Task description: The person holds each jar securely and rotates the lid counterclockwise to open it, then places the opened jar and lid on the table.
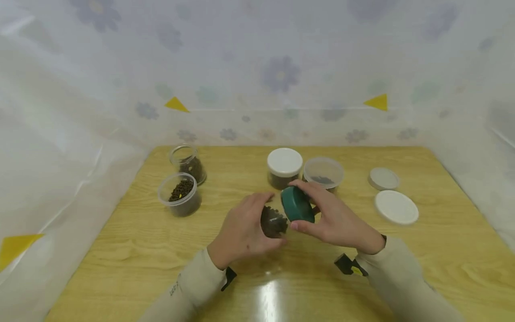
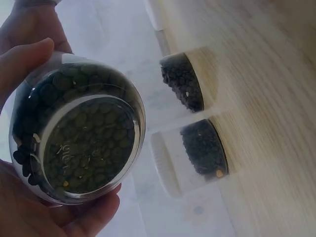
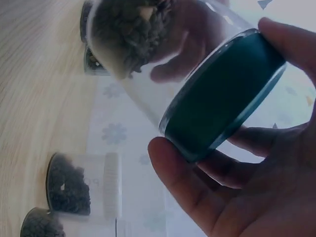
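Held tilted above the table's middle is a clear jar point(image 1: 274, 222) part full of dark pellets, with a green lid point(image 1: 297, 205) at its mouth. My left hand point(image 1: 243, 228) grips the jar body, thumb and fingers around its sides. In the left wrist view the base of the jar point(image 2: 89, 143) faces the camera, with pellets lying against it. My right hand point(image 1: 334, 219) holds the lid by its rim. From the right wrist, the lid point(image 3: 222, 94) sits against the jar's mouth; whether it is screwed tight cannot be told.
Beyond my hands stand a white-lidded jar point(image 1: 284, 163) and a tub with a translucent top point(image 1: 323, 170), both holding dark contents. Leftward are an uncovered glass jar point(image 1: 193, 169) and an uncovered plastic tub point(image 1: 186, 203) of pellets. Two loose lids, one translucent point(image 1: 384, 179), one white point(image 1: 396, 206), lie right.
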Available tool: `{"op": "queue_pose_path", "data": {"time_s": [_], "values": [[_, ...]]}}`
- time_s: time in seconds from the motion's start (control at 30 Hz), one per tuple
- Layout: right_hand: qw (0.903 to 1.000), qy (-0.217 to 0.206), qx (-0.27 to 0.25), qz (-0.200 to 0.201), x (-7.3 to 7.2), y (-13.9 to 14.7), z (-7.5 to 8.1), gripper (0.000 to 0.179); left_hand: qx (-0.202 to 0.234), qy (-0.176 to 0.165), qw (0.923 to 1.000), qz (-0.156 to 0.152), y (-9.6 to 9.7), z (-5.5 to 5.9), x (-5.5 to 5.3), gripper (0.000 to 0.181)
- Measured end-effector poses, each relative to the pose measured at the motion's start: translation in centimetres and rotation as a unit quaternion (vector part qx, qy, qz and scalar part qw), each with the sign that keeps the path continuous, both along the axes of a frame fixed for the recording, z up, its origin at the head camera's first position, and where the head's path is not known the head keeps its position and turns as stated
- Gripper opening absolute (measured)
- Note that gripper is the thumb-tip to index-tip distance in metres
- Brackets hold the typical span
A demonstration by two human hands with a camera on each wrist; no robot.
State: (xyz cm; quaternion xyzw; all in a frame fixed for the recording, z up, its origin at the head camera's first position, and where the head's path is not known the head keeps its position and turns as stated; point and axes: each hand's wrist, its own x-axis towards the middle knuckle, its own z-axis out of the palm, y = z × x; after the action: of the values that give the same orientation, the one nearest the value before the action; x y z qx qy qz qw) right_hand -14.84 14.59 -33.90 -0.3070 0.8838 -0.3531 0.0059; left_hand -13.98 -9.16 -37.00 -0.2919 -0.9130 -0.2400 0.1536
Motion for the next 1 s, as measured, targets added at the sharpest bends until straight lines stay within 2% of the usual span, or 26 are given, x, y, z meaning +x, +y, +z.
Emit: {"op": "queue_pose_path", "data": {"time_s": [0.13, 0.3, 0.47, 0.7, 0.87, 1.0], "values": [[0.9997, -0.024, 0.002, 0.006, -0.16, 0.17, -0.23, 0.079, -0.015, 0.009, 0.9998, 0.006, 0.01, 0.03, 0.01, 0.094], [0.9993, -0.034, 0.016, -0.002, -0.18, 0.42, -0.49, 0.076, 0.004, -0.007, 0.9998, 0.016, -0.03, -0.20, 0.12, 0.094], [0.9979, -0.046, 0.028, -0.036, -0.05, 0.64, -0.45, 0.063, 0.018, -0.006, 0.9995, 0.024, -0.01, -0.35, 0.04, 0.093], [0.9932, -0.036, 0.072, -0.084, 0.08, 0.13, 0.03, 0.060, 0.019, 0.007, 0.9995, 0.024, -0.09, -0.61, 0.03, 0.093], [0.9866, -0.062, 0.102, -0.111, 0.17, -0.23, 0.35, 0.060, 0.013, 0.013, 0.9995, 0.027, -0.17, -0.70, 0.13, 0.093], [0.9854, -0.089, 0.099, -0.106, 0.14, -0.34, 0.43, 0.064, 0.005, 0.009, 0.9995, 0.029, -0.10, -0.67, 0.35, 0.094]]}}
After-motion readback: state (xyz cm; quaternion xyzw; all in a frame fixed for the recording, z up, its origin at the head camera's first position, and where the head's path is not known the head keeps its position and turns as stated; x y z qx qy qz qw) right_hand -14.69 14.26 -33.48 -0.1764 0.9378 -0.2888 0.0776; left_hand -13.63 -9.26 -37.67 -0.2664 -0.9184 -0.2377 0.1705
